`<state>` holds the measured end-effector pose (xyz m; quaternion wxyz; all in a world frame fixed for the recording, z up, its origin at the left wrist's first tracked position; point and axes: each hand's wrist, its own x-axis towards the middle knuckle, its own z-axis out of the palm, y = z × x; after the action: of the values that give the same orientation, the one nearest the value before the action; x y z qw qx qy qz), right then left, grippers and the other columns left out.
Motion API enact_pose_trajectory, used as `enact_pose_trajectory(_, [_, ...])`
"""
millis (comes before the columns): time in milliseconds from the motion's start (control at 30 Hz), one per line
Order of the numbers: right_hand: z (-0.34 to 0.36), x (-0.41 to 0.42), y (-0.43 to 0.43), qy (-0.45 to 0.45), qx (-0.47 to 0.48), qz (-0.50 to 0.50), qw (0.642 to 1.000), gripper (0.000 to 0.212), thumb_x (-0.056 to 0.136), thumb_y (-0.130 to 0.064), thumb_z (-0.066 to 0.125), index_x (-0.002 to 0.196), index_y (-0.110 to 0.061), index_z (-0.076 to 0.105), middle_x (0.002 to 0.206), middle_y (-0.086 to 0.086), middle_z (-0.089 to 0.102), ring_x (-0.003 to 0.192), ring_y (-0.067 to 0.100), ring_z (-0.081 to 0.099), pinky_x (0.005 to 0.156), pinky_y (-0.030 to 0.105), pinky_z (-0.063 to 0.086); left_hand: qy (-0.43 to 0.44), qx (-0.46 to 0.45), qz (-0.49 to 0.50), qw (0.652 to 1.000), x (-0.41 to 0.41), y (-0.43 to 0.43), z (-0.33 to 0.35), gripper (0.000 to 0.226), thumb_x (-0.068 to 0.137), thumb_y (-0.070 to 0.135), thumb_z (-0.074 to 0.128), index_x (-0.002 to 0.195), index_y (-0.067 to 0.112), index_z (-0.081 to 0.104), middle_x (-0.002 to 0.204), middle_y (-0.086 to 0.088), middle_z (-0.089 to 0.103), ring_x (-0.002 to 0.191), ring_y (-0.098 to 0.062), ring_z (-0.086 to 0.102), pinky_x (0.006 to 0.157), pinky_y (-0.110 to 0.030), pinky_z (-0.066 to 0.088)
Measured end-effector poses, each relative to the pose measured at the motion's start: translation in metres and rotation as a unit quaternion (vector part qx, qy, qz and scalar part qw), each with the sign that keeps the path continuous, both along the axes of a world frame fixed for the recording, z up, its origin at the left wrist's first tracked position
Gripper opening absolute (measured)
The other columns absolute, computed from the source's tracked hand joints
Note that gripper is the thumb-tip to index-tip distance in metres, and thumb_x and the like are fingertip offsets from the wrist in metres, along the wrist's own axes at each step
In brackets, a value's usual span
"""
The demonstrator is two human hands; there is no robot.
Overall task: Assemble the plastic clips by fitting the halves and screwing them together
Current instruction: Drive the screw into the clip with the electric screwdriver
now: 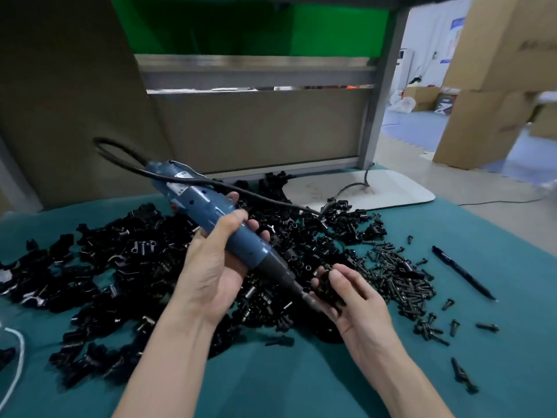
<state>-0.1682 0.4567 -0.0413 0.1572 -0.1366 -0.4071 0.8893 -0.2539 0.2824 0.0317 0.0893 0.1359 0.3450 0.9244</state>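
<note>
Hands nearest: my right hand (358, 303) curls its fingers round one black clip (326, 287), held at the bit of the single blue screwdriver (217, 212). My left hand (211, 267) grips its barrel. Its long axis slants, bit down-right, cord end up-left. Left of and behind the screwdriver lie clip halves (120, 260), more than I can count. Right of it are heaped screws (398, 279) and one pen (464, 273).

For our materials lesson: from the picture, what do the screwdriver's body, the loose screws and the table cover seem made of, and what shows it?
Screwdriver body: likely moulded plastic, blue, smooth with a soft sheen. Loose screws: probably dark-finished metal; small glints on them. Table cover: seemingly teal fabric, matt, without reflections.
</note>
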Motion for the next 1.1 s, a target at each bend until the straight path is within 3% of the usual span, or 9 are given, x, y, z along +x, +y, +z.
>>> enact_pose_trajectory(133, [-0.002, -0.003, -0.002, 0.005, 0.042, 0.000, 0.999, 0.009, 0.072, -0.014, 0.078, 0.079, -0.019, 0.082, 0.108, 0.018, 0.077, 0.090, 0.030, 0.076, 0.072, 0.037, 0.063, -0.031, 0.035, 0.047, 0.998, -0.005, 0.005, -0.009, 0.020, 0.091, 0.009, 0.068, 0.108, 0.018, 0.062, 0.075, 0.004, 0.062, 0.068, -0.010, 0.062, 0.073, -0.036, 0.058])
enact_pose_trajectory(300, [-0.005, -0.002, 0.000, 0.008, 0.072, 0.000, 0.997, 0.012, 0.072, -0.018, 0.080, 0.084, -0.019, 0.082, 0.106, 0.015, 0.078, 0.095, 0.029, 0.076, 0.076, 0.037, 0.063, -0.059, 0.043, 0.090, 0.993, -0.014, 0.000, -0.016, 0.013, 0.094, 0.008, 0.064, 0.101, 0.019, 0.061, 0.073, 0.005, 0.060, 0.064, -0.009, 0.059, 0.067, -0.031, 0.056])
enact_pose_trajectory(633, [-0.007, 0.002, 0.000, 0.012, 0.106, 0.004, 0.994, 0.020, 0.070, -0.022, 0.083, 0.089, -0.017, 0.082, 0.103, 0.011, 0.077, 0.103, 0.031, 0.075, 0.080, 0.037, 0.063, -0.111, 0.033, 0.096, 0.989, -0.015, 0.004, -0.026, 0.013, 0.092, 0.011, 0.068, 0.101, 0.019, 0.063, 0.073, 0.005, 0.061, 0.063, -0.009, 0.061, 0.065, -0.029, 0.056])
enact_pose_trajectory(833, [-0.006, 0.003, 0.000, 0.015, 0.091, 0.006, 0.996, 0.015, 0.071, -0.019, 0.081, 0.086, -0.016, 0.082, 0.100, 0.010, 0.076, 0.097, 0.027, 0.076, 0.079, 0.037, 0.063, -0.135, 0.047, 0.098, 0.985, -0.017, 0.002, -0.027, 0.012, 0.091, 0.013, 0.071, 0.095, 0.016, 0.061, 0.072, 0.004, 0.061, 0.060, -0.009, 0.061, 0.068, -0.029, 0.057])
enact_pose_trajectory(1100, [-0.009, 0.001, 0.000, 0.024, 0.109, 0.005, 0.994, 0.027, 0.064, -0.026, 0.086, 0.088, -0.015, 0.082, 0.095, 0.008, 0.074, 0.097, 0.028, 0.076, 0.080, 0.037, 0.063, -0.149, 0.045, 0.095, 0.983, -0.018, 0.002, -0.029, 0.013, 0.090, 0.014, 0.072, 0.094, 0.016, 0.059, 0.072, 0.004, 0.060, 0.060, -0.009, 0.061, 0.068, -0.029, 0.057])
